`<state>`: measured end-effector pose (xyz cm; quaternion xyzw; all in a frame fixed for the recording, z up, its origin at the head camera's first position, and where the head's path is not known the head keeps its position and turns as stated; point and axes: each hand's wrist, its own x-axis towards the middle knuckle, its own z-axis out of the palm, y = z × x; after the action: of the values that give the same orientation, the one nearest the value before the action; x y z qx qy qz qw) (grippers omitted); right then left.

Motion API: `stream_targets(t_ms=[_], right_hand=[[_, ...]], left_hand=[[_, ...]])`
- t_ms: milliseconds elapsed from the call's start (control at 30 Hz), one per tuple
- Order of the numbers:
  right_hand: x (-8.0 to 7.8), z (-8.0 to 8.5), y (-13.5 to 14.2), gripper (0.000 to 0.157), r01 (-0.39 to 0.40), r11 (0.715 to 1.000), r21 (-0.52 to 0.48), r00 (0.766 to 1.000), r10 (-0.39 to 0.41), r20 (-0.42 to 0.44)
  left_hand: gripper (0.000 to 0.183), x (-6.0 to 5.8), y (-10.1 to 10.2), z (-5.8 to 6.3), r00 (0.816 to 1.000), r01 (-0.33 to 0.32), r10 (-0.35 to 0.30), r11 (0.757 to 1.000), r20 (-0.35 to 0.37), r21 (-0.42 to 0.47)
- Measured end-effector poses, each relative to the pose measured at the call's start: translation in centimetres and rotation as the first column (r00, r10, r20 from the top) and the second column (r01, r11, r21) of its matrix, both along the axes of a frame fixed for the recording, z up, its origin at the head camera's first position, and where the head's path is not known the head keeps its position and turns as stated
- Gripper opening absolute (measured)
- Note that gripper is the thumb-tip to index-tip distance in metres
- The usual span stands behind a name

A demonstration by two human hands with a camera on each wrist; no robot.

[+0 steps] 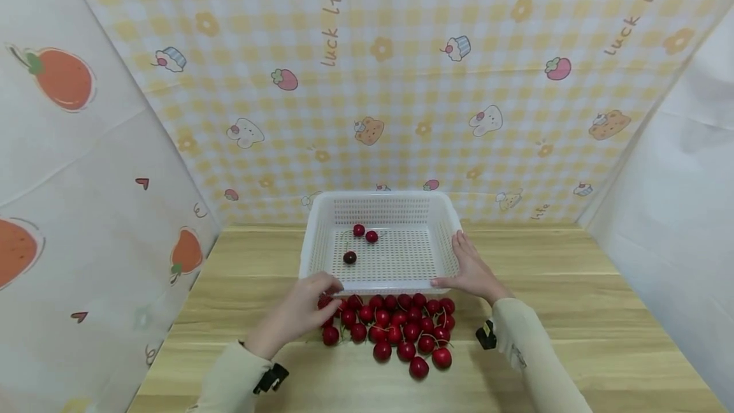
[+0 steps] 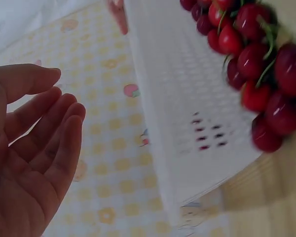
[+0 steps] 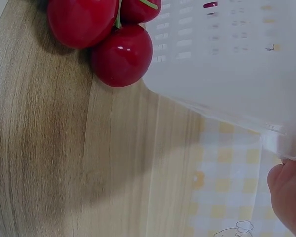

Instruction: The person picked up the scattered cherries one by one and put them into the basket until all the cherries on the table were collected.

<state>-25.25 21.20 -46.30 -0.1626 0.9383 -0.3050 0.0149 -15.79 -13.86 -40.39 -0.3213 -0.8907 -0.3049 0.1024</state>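
Note:
A white perforated plastic basket (image 1: 378, 286) stands at the back of the table, with three dark red cherries (image 1: 371, 236) lying inside on the left. Along its front side lies a cluster of red cherries (image 1: 410, 331), some with green stems. My left hand (image 1: 295, 311) hovers by the basket's front left corner, over the cluster's left end; in the left wrist view its fingers (image 2: 71, 126) are loosely bent with nothing between them. My right hand (image 1: 473, 273) grips the front right corner, thumb on the front rim and fingers along the right side.
The wooden table (image 1: 573, 311) extends to both sides of the basket. Behind it rises a yellow-and-white checked cloth (image 1: 401, 94). White cloth walls (image 1: 103, 164) close off the left and right sides.

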Motion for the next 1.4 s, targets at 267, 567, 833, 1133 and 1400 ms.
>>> stream_targets(t_ms=[267, 567, 833, 1133, 1400], right_hand=[[0.1, 0.2, -0.1, 0.124, -0.003, 1.0, -0.012, 1.0, 0.003, 0.01], [0.1, -0.1, -0.1, 0.125, -0.003, 1.0, -0.004, 1.0, 0.003, 0.005], [0.1, 0.1, -0.1, 0.123, -0.004, 1.0, 0.004, 1.0, 0.004, -0.002], [-0.1, 0.0, 0.0, 0.124, -0.003, 1.0, 0.007, 1.0, 0.003, -0.006], [0.0, 0.1, -0.1, 0.124, -0.002, 1.0, 0.003, 1.0, 0.002, -0.008]], left_hand=[[0.011, 0.8, 0.1, -4.2, 0.97, -0.029, 0.011, 0.997, 0.244, 0.071], [0.017, 0.3, -1.0, -7.6, 0.952, -0.124, 0.12, 0.992, 0.283, -0.004], [0.033, 0.7, -1.3, -9.3, 0.947, -0.134, 0.149, 0.988, 0.285, -0.072], [0.032, 0.8, -1.0, -10.2, 0.946, -0.107, 0.125, 0.991, 0.298, -0.076], [0.029, 0.7, -0.9, -10.4, 0.941, -0.11, 0.124, 0.992, 0.316, -0.063]])
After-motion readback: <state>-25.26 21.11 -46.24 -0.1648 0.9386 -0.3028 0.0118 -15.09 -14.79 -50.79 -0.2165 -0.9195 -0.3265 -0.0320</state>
